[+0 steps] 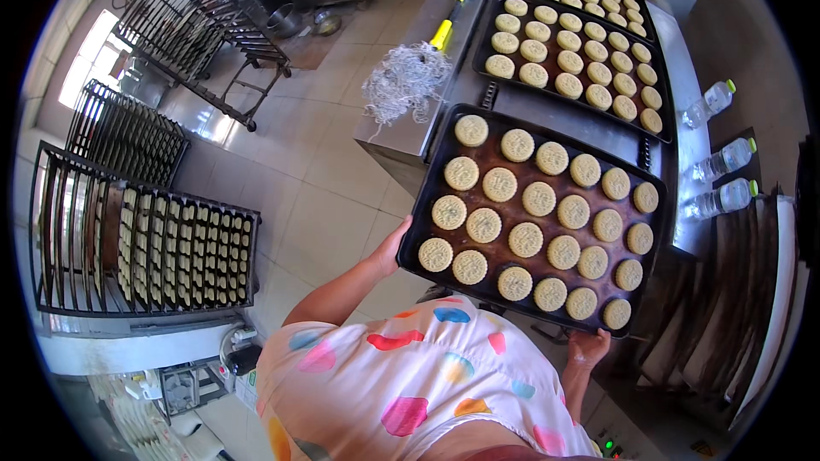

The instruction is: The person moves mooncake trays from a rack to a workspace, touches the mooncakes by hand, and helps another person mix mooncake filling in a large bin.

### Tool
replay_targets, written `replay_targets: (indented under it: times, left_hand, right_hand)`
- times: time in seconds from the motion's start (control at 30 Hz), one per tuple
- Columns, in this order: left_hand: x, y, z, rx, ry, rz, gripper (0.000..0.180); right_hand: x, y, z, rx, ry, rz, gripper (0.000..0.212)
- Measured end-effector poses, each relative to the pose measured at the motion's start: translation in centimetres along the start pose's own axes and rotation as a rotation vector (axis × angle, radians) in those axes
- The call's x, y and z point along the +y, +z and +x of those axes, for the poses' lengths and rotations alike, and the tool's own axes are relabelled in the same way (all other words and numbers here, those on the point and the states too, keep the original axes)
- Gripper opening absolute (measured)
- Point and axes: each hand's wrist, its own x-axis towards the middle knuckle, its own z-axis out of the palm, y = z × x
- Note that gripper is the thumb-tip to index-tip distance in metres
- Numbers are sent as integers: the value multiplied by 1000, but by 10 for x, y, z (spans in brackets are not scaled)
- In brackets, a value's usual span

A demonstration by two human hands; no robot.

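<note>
Gripping a dark tray (504,260) by a metal surface (559,122), left hand (392,248) curled at the left edge, right hand (589,347) closed on the near-right corner, pastries (574,212) pale, round, embossed.

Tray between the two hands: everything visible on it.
The tray is rectangular and shallow, with a dark raised rim and a brown, shiny, patchily stained floor; it looks like metal. Twenty-four round, pale cakes with scalloped edges and patterned tops lie on it in four rows of six, mostly spaced apart. The left hand holds its left side, the right hand its near right corner. Its far part overlaps the steel counter in view; whether it rests there, I can't tell.
</note>
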Motion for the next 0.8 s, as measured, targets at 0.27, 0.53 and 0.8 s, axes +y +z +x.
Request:
replay_targets:
  times: [0.27,0.53,0.8]
  left_hand:
    - [-23,18,56,439,252,169,61]
    - [-1,23,93,416,279,181,61]
    - [24,9,136,442,254,251,69]
  right_hand:
    - [-15,10,77,23,117,111,36]
    - [-19,30,103,-88,167,162,50]
    - [-11,44,138,-89,144,109,41]
